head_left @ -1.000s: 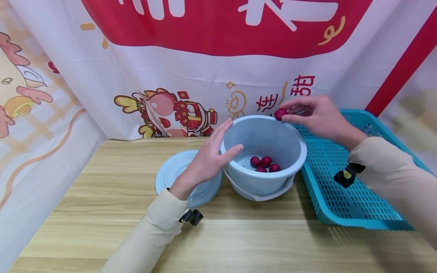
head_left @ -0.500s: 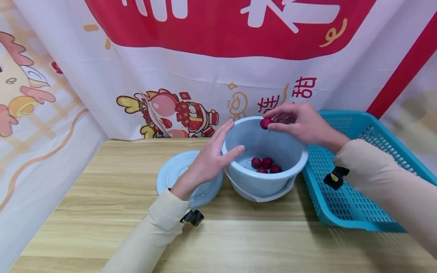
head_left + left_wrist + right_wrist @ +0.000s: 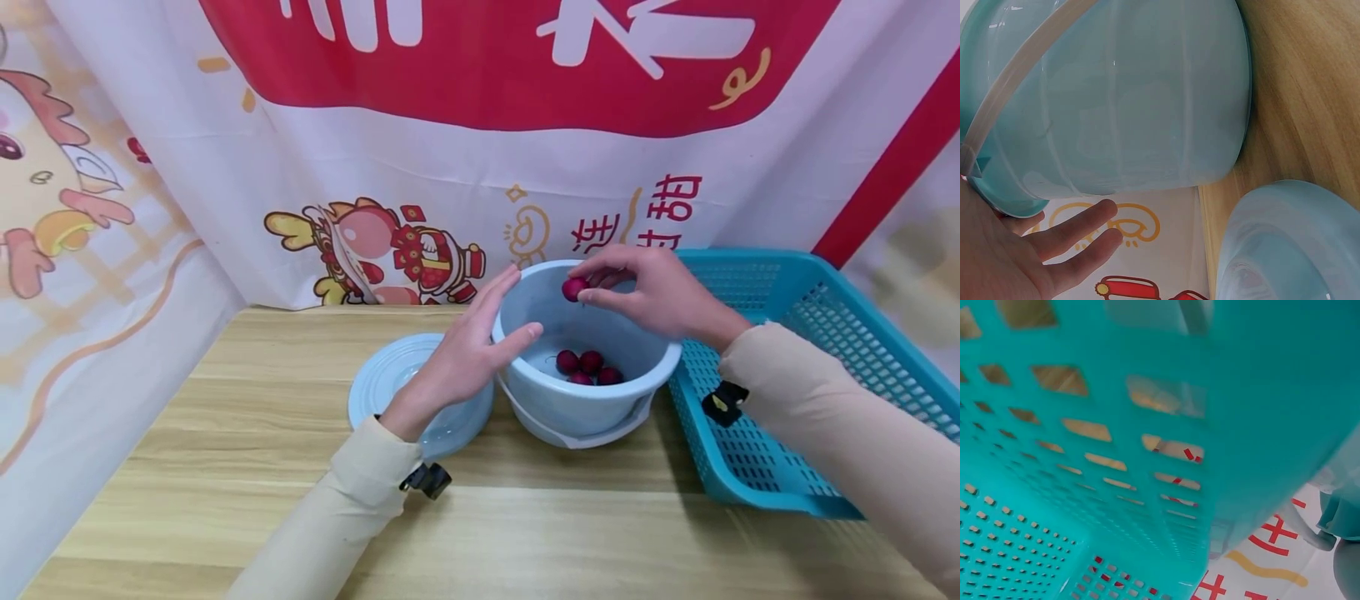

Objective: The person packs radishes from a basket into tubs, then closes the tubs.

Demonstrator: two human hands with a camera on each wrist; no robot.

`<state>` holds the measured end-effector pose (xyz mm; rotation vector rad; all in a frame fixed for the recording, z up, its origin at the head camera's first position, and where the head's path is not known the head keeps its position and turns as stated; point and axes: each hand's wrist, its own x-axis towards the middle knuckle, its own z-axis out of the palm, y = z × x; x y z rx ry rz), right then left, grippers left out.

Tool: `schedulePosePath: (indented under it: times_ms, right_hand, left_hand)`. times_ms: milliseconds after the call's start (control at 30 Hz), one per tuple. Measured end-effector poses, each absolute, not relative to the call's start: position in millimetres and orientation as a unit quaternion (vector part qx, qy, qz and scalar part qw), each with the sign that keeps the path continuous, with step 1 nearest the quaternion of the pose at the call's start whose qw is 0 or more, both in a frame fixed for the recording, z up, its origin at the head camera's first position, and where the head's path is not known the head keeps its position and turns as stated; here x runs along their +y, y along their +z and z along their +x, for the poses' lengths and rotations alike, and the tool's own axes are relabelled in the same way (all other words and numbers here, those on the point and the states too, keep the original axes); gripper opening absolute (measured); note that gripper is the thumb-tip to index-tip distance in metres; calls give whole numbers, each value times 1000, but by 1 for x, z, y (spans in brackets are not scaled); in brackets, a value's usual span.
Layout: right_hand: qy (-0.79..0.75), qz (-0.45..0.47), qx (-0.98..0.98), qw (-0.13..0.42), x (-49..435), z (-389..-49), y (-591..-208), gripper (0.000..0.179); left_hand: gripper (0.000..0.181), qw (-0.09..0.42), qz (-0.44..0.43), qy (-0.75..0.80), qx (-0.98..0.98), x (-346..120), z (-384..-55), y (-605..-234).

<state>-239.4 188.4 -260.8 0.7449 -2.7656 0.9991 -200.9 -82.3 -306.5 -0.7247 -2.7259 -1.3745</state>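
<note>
A light blue bucket (image 3: 573, 408) stands upright, its handle hanging down on the near side. My right hand (image 3: 660, 292) pinches a small dark red radish (image 3: 575, 289) between thumb and fingers, over the bucket's opening and below the level of its far rim. Several radishes (image 3: 591, 362) lie together on the bucket's floor. At the bucket's left rim rests my left hand (image 3: 468, 350), fingers extended and thumb over the edge. In the left wrist view that hand (image 3: 1007, 256) shows beside the bucket's wall (image 3: 1147, 94). The right wrist view shows neither the right hand nor its radish.
A light blue lid (image 3: 375, 375) lies on the wooden table (image 3: 187, 467), partly under my left forearm. Right of the bucket is a teal perforated basket (image 3: 723, 479), with my right forearm passing over it. A printed cloth (image 3: 442, 175) hangs behind.
My right hand has carried the radish left and down, from the bucket's far right rim to inside its opening. The left hand has stayed at the rim.
</note>
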Motion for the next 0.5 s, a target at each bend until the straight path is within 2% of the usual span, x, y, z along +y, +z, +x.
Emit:
schedulePosePath:
  times_ms: [500]
  right_hand:
    - [316, 267, -907, 72, 189, -239, -268, 39]
  left_hand:
    - [81, 2, -229, -436, -870, -82, -200, -307]
